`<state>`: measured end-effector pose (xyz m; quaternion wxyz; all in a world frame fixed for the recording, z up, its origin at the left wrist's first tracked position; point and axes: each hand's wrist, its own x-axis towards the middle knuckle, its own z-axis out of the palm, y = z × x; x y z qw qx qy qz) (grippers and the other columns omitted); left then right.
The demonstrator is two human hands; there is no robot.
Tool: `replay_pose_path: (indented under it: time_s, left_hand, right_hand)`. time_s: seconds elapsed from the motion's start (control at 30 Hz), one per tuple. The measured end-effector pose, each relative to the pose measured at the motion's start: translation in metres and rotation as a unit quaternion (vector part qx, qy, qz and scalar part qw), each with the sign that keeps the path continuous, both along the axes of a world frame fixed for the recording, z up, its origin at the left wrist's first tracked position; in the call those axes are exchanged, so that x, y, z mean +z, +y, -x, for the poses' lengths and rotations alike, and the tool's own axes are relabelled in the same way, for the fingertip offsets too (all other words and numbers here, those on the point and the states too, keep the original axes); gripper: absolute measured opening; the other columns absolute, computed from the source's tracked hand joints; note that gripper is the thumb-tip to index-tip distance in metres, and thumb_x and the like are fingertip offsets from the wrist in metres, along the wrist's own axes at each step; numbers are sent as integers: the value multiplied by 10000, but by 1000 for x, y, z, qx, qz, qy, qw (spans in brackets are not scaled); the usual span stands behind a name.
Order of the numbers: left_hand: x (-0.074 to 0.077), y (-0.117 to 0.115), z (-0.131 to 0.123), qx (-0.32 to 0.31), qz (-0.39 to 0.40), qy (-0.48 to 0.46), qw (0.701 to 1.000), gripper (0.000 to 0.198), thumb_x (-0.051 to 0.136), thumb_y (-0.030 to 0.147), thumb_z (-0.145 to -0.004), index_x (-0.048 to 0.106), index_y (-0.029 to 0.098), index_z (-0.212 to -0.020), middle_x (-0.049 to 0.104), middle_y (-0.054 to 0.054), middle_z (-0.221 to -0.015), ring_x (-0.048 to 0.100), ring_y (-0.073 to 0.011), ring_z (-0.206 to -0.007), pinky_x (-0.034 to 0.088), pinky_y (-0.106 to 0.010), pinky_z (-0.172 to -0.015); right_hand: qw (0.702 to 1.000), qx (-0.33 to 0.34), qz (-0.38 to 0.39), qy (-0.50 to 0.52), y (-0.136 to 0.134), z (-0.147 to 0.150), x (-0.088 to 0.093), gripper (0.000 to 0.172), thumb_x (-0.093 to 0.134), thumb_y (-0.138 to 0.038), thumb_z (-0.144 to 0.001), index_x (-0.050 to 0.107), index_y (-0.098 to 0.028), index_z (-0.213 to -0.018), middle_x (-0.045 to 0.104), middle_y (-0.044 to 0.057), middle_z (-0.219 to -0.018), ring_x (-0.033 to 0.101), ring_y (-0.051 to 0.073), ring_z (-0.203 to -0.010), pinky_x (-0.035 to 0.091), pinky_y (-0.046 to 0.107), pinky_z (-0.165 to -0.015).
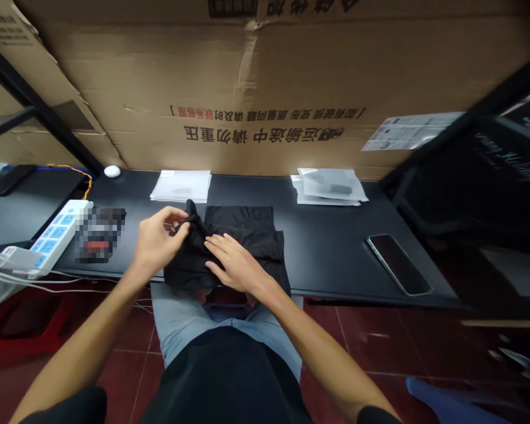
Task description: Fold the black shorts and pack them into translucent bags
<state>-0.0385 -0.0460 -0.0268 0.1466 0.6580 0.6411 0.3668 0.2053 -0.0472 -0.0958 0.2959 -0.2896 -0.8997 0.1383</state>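
A black fabric garment lies folded and wrinkled at the table's front edge, its lower part hanging over toward my lap. I cannot tell what kind of garment it is. My left hand pinches its upper left part, where a bunched strip of cloth stands up above the fingers. Beside it, my right hand lies on the middle of the cloth, fingers stretched out and thumb apart, with the fingertips near the raised strip.
Frosted plastic bags lie at the back left and back right, before a cardboard wall. A phone rests on the right. On the left are a power strip, cables, a blurred-out item and a white oval object.
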Motion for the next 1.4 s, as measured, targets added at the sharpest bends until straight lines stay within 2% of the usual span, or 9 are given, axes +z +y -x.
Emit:
replay_pose_path:
  time_s: [0.23,0.4,0.6,0.73,0.9,1.07,1.2,1.3,1.4]
  left_hand:
    - [-34,-14,-101,-201,-149,253,935,236,489,161,-1099,715,220,-1060,785,-111,-1118,706,-271,-1006,569,-418,-867]
    - [-66,-31,-114,-284,-145,250,914,188,528,155,-1077,705,221,-1067,771,-113,-1065,729,-257,-977,594,-412,-874]
    - [-49,-25,-73,-88,-63,118,987,223,641,460,-1041,648,239,-1073,733,-109,-1055,714,-282,-990,575,-428,-871]
    - [-41,-12,-61,-36,56,143,987,433,641,650,-998,580,246,-857,684,-83,-853,682,-285,-828,492,-404,-727]
    - [-28,-6,-65,-51,124,122,983,418,687,544,-972,466,264,-753,620,-25,-705,600,-239,-666,375,-365,-640]
    - [-13,-1,-77,11,42,123,991,286,731,415,-932,491,271,-873,620,1,-739,605,-241,-692,373,-361,-651]
    - [-21,-2,-105,-55,-60,184,980,224,744,276,-920,523,256,-957,676,-63,-938,671,-283,-894,444,-391,-717]
    - [-37,-5,-129,-154,-88,215,961,190,726,243,-961,536,249,-959,671,-90,-959,660,-298,-947,491,-418,-779]
    - [-50,-10,-142,-217,-81,196,953,194,728,309,-993,545,249,-972,669,-86,-966,648,-293,-938,512,-428,-805]
  right_hand:
    - [971,-179,-4,161,-4,-51,14,318,524,-142,-1036,753,-231,-1237,795,120,-1214,761,276,-1155,638,480,-1050]
    - [995,-86,20,47,-5,-77,3,470,445,-73,-1041,711,-226,-1397,696,123,-1485,709,256,-1316,630,458,-1117]
    - [996,-76,-33,-43,-9,-83,-9,424,554,-87,-1011,744,-183,-1378,763,152,-1375,711,322,-1285,604,574,-1142]
    - [996,-71,-30,-45,-10,-85,-7,495,580,-93,-994,714,-213,-1455,762,149,-1380,712,329,-1284,589,607,-1158]
    - [995,-70,-29,-61,-12,-79,-4,476,565,-98,-1010,705,-185,-1456,763,151,-1378,712,318,-1292,553,600,-1208]
    - [996,-35,-31,-72,-11,-60,-1,453,545,-143,-1043,669,-143,-1478,727,156,-1462,671,299,-1380,490,578,-1276]
    - [998,-22,-54,-11,-10,-64,1,366,542,-130,-1021,761,-204,-1305,812,113,-1253,746,277,-1213,566,550,-1187]
    - [988,-130,-43,67,-11,-83,5,294,546,-145,-1014,795,-226,-1146,811,91,-989,769,260,-946,658,468,-963]
    - [981,-176,4,86,-11,-102,8,345,522,-152,-1024,772,-235,-1247,783,114,-1146,765,250,-1002,661,419,-917]
